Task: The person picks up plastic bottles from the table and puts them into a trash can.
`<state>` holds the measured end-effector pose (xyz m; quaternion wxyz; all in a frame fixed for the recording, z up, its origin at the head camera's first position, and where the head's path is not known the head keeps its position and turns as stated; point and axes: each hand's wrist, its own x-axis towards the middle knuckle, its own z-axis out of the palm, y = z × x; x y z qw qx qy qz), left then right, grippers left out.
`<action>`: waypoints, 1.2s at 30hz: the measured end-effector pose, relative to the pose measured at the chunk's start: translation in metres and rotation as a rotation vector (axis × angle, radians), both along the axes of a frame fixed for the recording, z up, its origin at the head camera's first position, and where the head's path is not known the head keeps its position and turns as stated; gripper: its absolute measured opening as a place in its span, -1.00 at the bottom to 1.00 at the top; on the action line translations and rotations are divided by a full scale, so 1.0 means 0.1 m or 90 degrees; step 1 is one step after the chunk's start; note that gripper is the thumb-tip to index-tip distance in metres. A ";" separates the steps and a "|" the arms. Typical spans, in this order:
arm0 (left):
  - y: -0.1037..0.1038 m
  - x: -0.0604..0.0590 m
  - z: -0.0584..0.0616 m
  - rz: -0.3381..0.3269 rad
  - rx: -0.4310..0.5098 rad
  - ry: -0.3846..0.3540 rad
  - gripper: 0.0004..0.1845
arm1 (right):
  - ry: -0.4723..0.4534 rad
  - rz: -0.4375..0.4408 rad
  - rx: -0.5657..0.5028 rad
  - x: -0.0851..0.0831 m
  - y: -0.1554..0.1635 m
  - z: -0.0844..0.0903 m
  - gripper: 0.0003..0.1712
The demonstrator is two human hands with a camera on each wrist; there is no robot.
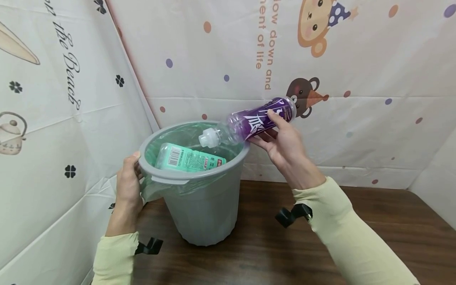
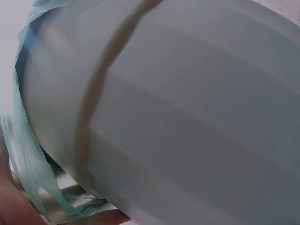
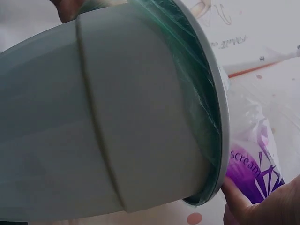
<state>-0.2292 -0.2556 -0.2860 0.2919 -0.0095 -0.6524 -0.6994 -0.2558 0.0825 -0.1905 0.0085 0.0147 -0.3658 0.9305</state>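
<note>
A plastic bottle (image 1: pixel 261 120) with a purple label and white cap is gripped near its base by my right hand (image 1: pixel 286 148). Its capped end points down and left over the opening of a grey trash can (image 1: pixel 206 213). My left hand (image 1: pixel 129 186) holds the can's left rim, where the green bin liner (image 1: pixel 153 190) folds over the edge. Inside lies a clear bottle with a green label (image 1: pixel 192 159). In the right wrist view the purple bottle (image 3: pixel 253 164) shows past the rim, beside my right fingers. The left wrist view is mostly the can's side (image 2: pixel 197 117).
The can stands on a dark brown wooden table (image 1: pixel 270 245). Printed cloth hangs behind (image 1: pixel 213 47) and on the left (image 1: pixel 42 130), close to the can. Black straps with mounts sit on both sleeved wrists.
</note>
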 end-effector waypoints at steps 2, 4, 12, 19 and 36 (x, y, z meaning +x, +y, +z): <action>0.00 0.00 0.00 0.000 0.001 0.000 -0.56 | 0.010 -0.011 0.000 -0.01 -0.04 0.01 -0.32; 0.00 0.00 0.00 0.000 0.002 -0.002 -0.56 | 0.024 -0.027 0.007 -0.02 -0.08 0.02 -0.33; 0.00 0.01 0.00 0.008 -0.005 -0.011 -0.55 | 0.084 -0.110 0.082 -0.05 -0.27 0.01 -0.34; 0.00 0.00 0.01 0.004 -0.009 -0.004 -0.56 | 0.110 -0.157 0.114 -0.08 -0.37 0.00 -0.22; 0.01 0.02 0.01 -0.003 -0.006 -0.002 -0.57 | 0.143 -0.196 0.203 -0.08 -0.42 -0.02 -0.12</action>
